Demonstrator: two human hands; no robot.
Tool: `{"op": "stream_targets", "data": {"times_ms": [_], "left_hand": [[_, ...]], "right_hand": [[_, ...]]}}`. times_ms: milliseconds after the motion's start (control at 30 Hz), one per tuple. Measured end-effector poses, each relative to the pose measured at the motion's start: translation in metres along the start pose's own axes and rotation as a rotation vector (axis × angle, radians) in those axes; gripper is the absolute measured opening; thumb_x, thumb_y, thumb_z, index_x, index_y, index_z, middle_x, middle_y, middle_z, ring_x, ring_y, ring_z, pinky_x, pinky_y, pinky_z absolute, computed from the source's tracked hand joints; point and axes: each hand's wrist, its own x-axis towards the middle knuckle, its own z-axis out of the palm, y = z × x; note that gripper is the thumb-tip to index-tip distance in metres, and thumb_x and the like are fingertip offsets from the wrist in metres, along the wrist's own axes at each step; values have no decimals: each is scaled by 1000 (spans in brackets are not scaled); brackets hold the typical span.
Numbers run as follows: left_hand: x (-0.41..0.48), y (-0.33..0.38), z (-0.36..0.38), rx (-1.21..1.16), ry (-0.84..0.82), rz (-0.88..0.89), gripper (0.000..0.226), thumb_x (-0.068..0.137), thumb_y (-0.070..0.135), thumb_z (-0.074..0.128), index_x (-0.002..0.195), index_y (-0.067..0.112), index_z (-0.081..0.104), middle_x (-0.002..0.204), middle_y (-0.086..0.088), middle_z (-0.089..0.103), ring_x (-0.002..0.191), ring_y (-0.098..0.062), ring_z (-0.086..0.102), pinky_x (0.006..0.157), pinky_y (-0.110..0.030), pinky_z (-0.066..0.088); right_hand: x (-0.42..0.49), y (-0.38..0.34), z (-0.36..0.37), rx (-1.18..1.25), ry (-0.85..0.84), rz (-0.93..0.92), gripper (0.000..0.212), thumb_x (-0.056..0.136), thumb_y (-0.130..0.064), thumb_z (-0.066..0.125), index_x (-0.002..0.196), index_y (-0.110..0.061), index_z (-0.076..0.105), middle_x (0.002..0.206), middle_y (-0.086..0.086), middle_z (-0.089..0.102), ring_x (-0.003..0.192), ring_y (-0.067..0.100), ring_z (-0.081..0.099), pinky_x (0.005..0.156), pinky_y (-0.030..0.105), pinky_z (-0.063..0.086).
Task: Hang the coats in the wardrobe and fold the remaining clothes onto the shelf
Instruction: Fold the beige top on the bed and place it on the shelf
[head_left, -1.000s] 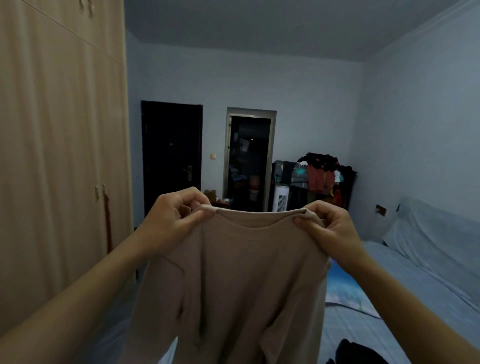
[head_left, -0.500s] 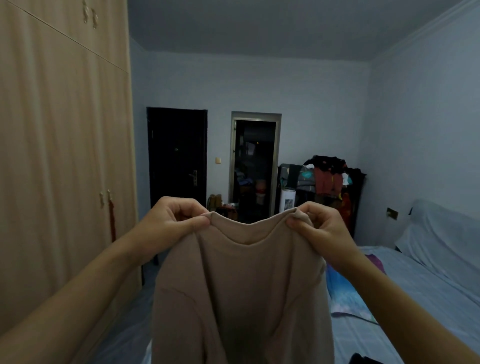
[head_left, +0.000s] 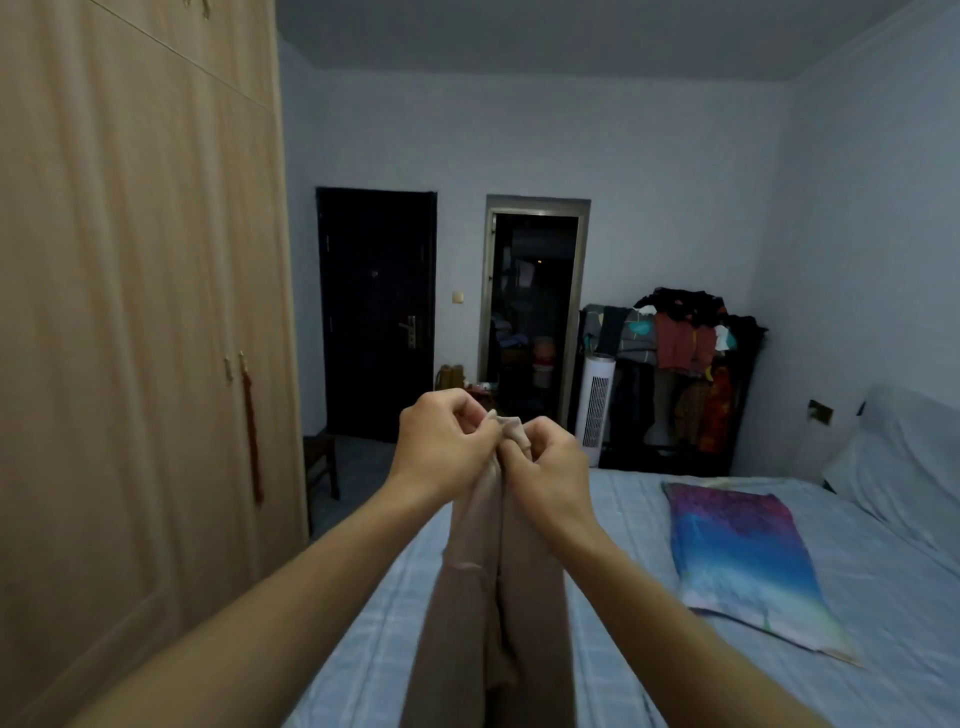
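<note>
- My left hand and right hand are raised together, knuckles nearly touching, each pinching the top edge of one beige top.
- The top hangs between my forearms in a narrow doubled length, over the bed; its lower end runs out of view.
- One bright blue-and-purple cloth lies flat on the bed, to my right and well apart from the top.
- At my left stands the wardrobe, its doors closed, so I cannot tell what is inside; two small knobs sit side by side, with one red tassel hanging below them.
- One dark stool stands just past the wardrobe.
- The far wall has two openings: one dark door, closed, and one open doorway beside it.
- One white tower fan stands just beside a dark rack, which is heaped with clothes, too jumbled to count.
</note>
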Motion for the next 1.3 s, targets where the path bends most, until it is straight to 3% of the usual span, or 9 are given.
{"op": "stream_targets", "data": {"times_ms": [133,267,433,533,633,733,867,1033,1300], "left_hand": [[-11,-1,2,-64,-21,21,13,84,28,75,75,22,69,68,2,69,66,-11,68,61,-38,60],[-13,1,-9,-61,-75,46,6,87,25,74,82,22,71,74,4,72,71,-9,69,67,-36,60],[-16,6,-19,-154,-228,-1,23,99,5,52,102,10,74,88,-6,75,75,-18,74,72,-41,62],[-17,8,-25,-140,-331,20,30,97,-3,49,113,9,72,102,-4,73,83,-17,74,77,-38,62],[-16,5,-35,1,-369,105,26,94,5,60,106,21,76,99,6,73,89,-9,70,80,-30,60],[-14,-4,-50,205,-231,238,22,82,21,76,99,34,73,95,15,67,89,-4,62,77,-26,55],[-9,-13,-59,202,-375,203,63,68,33,88,124,39,60,117,19,60,108,2,54,86,-20,45],[-12,-9,-46,-39,-467,173,18,78,18,83,89,27,72,84,2,71,77,-10,68,65,-27,55],[-7,6,-32,101,-452,379,11,85,13,74,86,24,70,79,2,68,75,-13,65,63,-30,52]], "right_hand": [[-6,-2,-1,201,-94,-4,23,96,-17,61,74,-9,57,65,4,59,62,12,54,56,31,46],[-9,-12,-12,369,-196,8,13,95,-14,63,84,-9,69,75,7,71,70,13,66,62,25,54],[-7,-12,-25,392,-280,30,15,94,-22,65,96,-12,75,91,14,75,88,31,71,84,46,57],[-11,-15,-29,374,-307,-6,19,85,-18,76,100,-7,73,92,12,76,91,28,73,80,37,59],[-13,-12,-29,274,-261,-44,7,86,-12,75,93,-9,74,86,12,75,88,34,71,78,47,58],[-15,-11,-35,237,-311,-76,9,89,-7,68,95,-12,73,89,13,73,92,36,69,83,51,56],[-15,-17,-44,243,-408,-145,12,93,-7,64,100,-12,71,95,19,70,91,34,68,85,52,54],[-14,-17,-53,272,-436,-204,12,93,-2,62,100,-9,70,95,19,69,88,19,65,80,38,53],[-23,19,-78,223,-431,-191,24,79,-9,79,100,-12,67,92,20,67,83,32,64,76,52,55]]}}
